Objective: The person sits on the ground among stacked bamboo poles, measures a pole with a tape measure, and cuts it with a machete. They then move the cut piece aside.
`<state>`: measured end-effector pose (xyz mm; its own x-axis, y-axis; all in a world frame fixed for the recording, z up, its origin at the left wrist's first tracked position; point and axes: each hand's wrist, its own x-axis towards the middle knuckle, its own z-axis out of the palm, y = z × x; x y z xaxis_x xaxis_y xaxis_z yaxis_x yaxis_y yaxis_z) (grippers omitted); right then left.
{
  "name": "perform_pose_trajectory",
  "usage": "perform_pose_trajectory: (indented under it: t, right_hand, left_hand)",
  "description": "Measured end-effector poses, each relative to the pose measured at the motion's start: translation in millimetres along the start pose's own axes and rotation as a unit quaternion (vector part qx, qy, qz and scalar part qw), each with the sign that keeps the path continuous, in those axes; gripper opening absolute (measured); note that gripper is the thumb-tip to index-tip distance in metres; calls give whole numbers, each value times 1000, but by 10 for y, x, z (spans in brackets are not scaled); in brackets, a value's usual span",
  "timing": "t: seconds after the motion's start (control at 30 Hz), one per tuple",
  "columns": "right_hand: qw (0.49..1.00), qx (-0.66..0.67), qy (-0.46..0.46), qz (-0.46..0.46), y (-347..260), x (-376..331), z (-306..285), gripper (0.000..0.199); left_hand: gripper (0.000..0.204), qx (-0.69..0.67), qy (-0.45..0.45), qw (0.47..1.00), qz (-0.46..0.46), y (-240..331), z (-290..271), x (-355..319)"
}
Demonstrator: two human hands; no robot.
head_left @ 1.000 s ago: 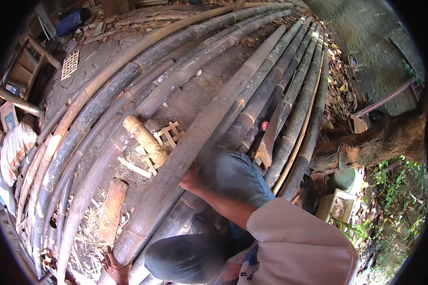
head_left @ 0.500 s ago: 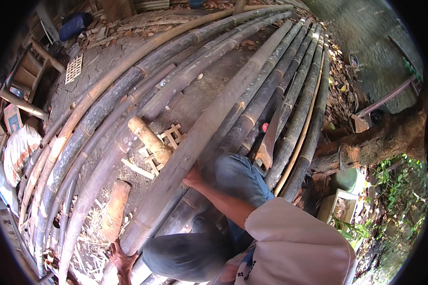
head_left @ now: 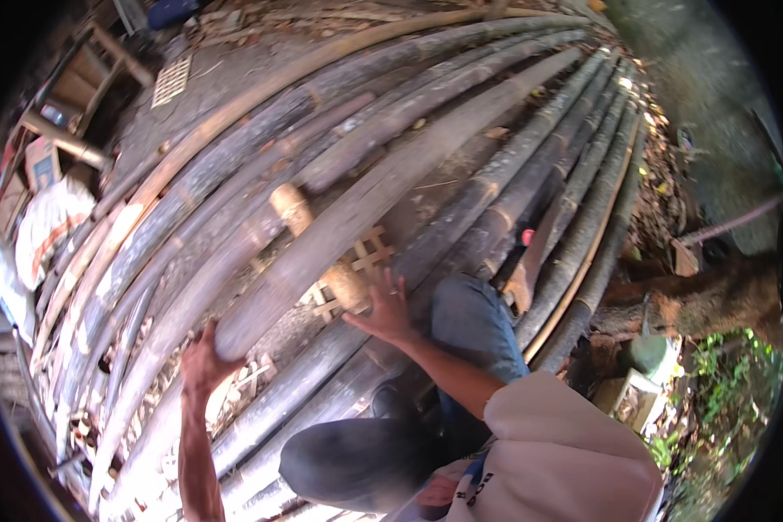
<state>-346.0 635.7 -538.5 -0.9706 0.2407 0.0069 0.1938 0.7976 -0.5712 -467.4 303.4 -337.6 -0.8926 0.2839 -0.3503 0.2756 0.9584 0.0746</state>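
Note:
A long bamboo pole (head_left: 344,217) runs diagonally from near left to far right, crossing over a short thick bamboo piece (head_left: 346,284). My left hand (head_left: 202,364) is wrapped round the pole's near end, thumb on one side and fingers on the other. Just right of the short piece, my right hand (head_left: 386,311) has its fingers spread and holds nothing. A woven bamboo lattice (head_left: 374,250) lies partly under the short piece. Further bamboo poles (head_left: 474,204) lie beside my bent legs.
Many poles (head_left: 174,196) fan out on the left. A handsaw (head_left: 526,274) with a wooden handle lies among the right-hand poles, near a small red item (head_left: 528,237). A white sack (head_left: 54,228) stands far left; a tree trunk (head_left: 713,300) is at right.
The pole has shifted away from me and to the left, across the short bamboo piece. My right hand has let go of it. My left hand has moved forward with the near end.

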Motion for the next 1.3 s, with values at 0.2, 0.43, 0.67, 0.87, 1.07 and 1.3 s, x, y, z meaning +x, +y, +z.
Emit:
perform_pose_trajectory:
  t: [0.2, 0.43, 0.67, 0.87, 1.07, 1.3]
  right_hand:
    - [997, -2, 70, 23, 138, 100, 56, 87]
    - [989, 136, 18, -49, 465, 287, -79, 86]
    - [995, 45, 6, -86, 82, -33, -43, 79]
    - [994, 53, 36, -93, 20, -78, 44, 80]
    - [998, 37, -28, -53, 5, -45, -103, 88]
    - [997, 25, -38, -59, 74, -150, -126, 95]
  left_hand:
    - [95, -48, -43, 998, -17, 466, 141, 346]
    - [88, -15, -29, 999, -7, 843, -21, 370]
    - [83, -4, -6, 1000, 3, 901, -219, 281]
    - [89, -19, -15, 1000, 14, 817, 221, 304]
    - [96, -16, -22, 1000, -1, 698, 385, 516]
    - [118, 21, 169, 985, 9, 723, 510, 31]
